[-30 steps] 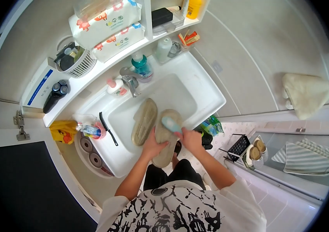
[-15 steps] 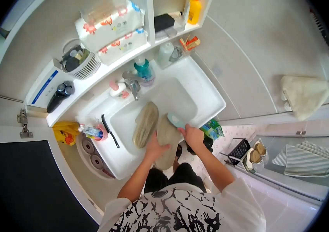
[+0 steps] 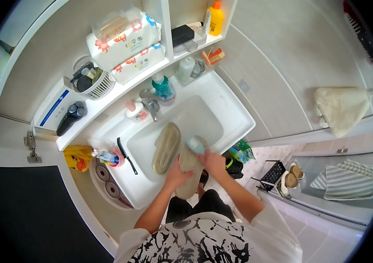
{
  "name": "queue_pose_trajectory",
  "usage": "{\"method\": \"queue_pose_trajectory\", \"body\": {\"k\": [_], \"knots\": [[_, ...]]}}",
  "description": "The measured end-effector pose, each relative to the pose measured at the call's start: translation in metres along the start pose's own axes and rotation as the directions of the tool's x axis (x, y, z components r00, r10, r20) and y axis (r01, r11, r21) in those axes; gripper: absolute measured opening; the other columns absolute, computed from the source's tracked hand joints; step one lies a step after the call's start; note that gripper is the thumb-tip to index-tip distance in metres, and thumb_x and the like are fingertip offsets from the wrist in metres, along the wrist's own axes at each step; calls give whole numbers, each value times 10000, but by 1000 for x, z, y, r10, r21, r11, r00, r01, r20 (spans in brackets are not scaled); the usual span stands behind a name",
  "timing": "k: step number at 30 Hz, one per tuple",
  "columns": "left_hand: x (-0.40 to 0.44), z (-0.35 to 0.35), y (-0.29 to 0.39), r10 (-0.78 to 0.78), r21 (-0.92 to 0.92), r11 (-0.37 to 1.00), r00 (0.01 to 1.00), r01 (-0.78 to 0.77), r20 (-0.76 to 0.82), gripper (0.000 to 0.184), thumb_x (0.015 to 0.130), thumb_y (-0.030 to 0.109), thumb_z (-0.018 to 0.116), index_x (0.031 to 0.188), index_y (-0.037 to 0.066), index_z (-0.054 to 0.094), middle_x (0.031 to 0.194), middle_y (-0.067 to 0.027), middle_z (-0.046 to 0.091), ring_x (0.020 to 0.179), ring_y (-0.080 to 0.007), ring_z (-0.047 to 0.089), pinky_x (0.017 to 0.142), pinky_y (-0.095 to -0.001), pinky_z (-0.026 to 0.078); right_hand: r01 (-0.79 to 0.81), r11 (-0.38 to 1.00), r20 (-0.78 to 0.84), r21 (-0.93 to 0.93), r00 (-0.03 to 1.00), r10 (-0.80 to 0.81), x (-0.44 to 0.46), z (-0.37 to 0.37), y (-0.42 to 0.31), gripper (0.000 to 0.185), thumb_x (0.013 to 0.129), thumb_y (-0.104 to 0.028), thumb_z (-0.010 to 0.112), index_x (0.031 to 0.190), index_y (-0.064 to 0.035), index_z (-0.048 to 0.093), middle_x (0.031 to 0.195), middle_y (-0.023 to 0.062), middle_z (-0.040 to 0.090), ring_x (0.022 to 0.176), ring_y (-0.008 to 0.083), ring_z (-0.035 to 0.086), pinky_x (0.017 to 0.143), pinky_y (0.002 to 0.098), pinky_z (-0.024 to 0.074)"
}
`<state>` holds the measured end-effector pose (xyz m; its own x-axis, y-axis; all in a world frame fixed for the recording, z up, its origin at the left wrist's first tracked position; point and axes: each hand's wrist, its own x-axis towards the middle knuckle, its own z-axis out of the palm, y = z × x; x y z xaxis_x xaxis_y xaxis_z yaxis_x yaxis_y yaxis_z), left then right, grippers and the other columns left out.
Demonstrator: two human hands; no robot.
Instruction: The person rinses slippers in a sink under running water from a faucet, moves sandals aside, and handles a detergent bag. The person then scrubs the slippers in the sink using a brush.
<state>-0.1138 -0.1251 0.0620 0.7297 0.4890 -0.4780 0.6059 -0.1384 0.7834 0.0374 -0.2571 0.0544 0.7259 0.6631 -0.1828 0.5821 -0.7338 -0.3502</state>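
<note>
My left hand [image 3: 178,175] grips a beige slipper [image 3: 188,186] by its side, with the sole facing up, over the near edge of the white sink [image 3: 234,101]. In my right hand [image 3: 213,163] is a light blue brush [image 3: 195,144], its head resting against the far part of that sole. A second beige slipper [image 3: 167,148] lies sole up in the basin, just left of the held one. The brush's bristles are hidden beneath its back.
Behind the basin stand the faucet [image 3: 150,105], a pink-topped bottle [image 3: 136,111] and a teal bottle [image 3: 163,89]. A black-handled tool [image 3: 127,156] lies on the left rim beside a pink cup [image 3: 115,158]. An open cabinet door [image 3: 24,206] is at left.
The brush has moved along the sole, toward me and right, then back toward the far end. My left hand keeps its hold on the slipper. The view has shifted slightly.
</note>
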Motion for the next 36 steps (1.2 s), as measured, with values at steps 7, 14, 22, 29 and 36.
{"method": "queue_pose_trajectory", "body": {"k": [7,14,22,29,36], "knots": [[-7,0,2,24,-23,999,999,-25,-22,1023,719,315,831,1523,-1,284,1309,-252,609,1220,-373,600,1015,-409,470,33,999,44,-28,999,-32,1,-17,-3,533,940,-590,549,866,-64,592,649,193,652,625,401,675,548,519,518],[-3,7,-6,14,27,1000,1000,-14,0,1011,722,317,827,1530,33,289,1288,-245,624,1179,-375,626,979,-412,496,32,998,61,53,998,-35,-33,7,-17,541,961,-592,516,854,-69,604,651,193,653,641,394,681,536,510,516],[-12,-1,15,-43,-27,999,999,43,-3,994,706,297,847,1506,16,328,1343,-214,603,1238,-344,601,1027,-396,474,-99,995,24,-11,995,99,13,4,23,557,941,-623,524,879,-77,619,681,188,671,660,402,688,566,524,529],[-6,15,-15,21,101,995,1000,-19,-17,1078,709,382,826,1564,112,229,1170,-240,682,992,-411,692,841,-454,553,-76,997,222,9,972,72,-34,-12,-32,569,966,-600,496,842,-64,641,739,196,682,718,400,693,604,527,531],[-8,11,11,20,201,979,999,-26,32,1058,722,382,804,1568,127,223,1010,-226,722,873,-442,697,793,-478,556,-209,976,-4,70,978,209,-17,8,23,587,948,-613,522,842,-45,623,691,216,652,664,420,671,572,533,519]]}}
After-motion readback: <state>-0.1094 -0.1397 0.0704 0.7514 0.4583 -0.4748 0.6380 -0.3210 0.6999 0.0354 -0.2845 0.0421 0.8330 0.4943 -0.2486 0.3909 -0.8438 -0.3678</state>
